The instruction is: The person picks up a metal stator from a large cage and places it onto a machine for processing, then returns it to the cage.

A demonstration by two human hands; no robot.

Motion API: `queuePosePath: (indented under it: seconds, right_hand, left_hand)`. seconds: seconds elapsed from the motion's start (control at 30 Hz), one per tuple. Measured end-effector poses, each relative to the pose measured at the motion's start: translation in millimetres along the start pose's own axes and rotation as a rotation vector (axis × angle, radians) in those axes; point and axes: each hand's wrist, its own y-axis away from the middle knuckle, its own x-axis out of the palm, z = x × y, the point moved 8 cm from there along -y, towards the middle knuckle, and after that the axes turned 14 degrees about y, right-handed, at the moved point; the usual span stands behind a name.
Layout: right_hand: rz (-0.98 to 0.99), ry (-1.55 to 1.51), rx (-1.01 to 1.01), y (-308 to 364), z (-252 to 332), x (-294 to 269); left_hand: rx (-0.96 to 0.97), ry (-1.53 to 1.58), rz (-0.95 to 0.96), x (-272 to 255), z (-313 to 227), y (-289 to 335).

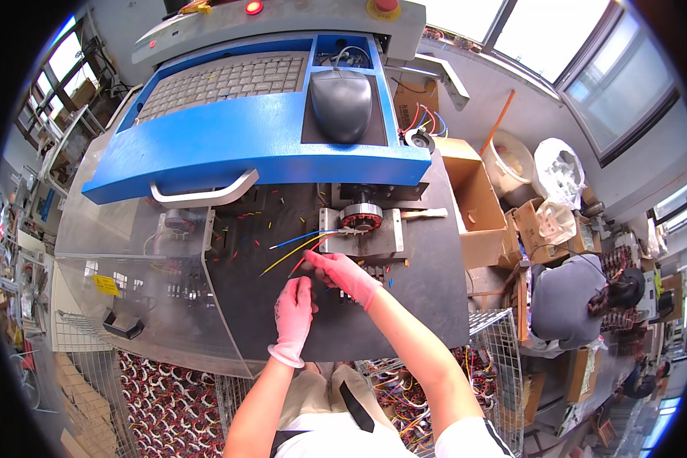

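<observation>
A round motor stator [361, 216] with red and dark windings is mounted on a metal fixture [389, 233] below the blue drawer. From it a blue wire [294, 240] and a yellow wire [286, 259] stretch out to the left, and a red wire [298, 264] runs down to my hands. My right hand [345, 276], in a pink glove, pinches the red wire between thumb and fingertips. Just below the wire's lower end, my pink-gloved left hand [293, 311] has its fingertips closed; whatever is between them is hidden.
Small coloured sleeve pieces lie scattered on the dark worktop [282, 336]. Overhead juts a blue drawer [229, 141] with keyboard [221, 84] and mouse [342, 107]. A clear cover [153, 305] stands left, wire baskets of stators [172, 397] below, and a cardboard box [473, 198] and a seated person [569, 298] right.
</observation>
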Motion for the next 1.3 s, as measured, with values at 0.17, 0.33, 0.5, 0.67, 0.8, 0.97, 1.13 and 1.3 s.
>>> queuePosePath:
  seconds: [0.17,0.33,0.5,0.67,0.8,0.97,1.13,1.3]
  right_hand:
    - [-0.039,-0.091,0.04,-14,-5,8]
    - [-0.059,-0.077,0.002,4,-11,-8]
    - [-0.242,0.514,-0.1,43,18,-48]
    - [-0.349,0.912,-0.223,59,35,-63]
    - [-0.315,0.849,-0.249,58,27,-67]
    - [-0.283,0.77,-0.281,49,13,-74]
    - [-0.319,0.825,-0.293,54,18,-73]
    - [-0.342,0.881,-0.334,54,21,-69]
  left_hand:
    - [0.146,-0.283,0.113,7,8,14]
    - [0.221,-0.431,0.218,24,2,54]
    - [0.487,-0.841,0.4,54,22,69]
    - [0.378,-1.182,0.5,79,46,62]
    - [0.381,-1.243,0.513,86,56,60]
    - [0.403,-1.249,0.526,84,65,59]
    - [0.385,-1.261,0.533,83,68,58]
    - [0.391,-1.239,0.53,82,68,58]
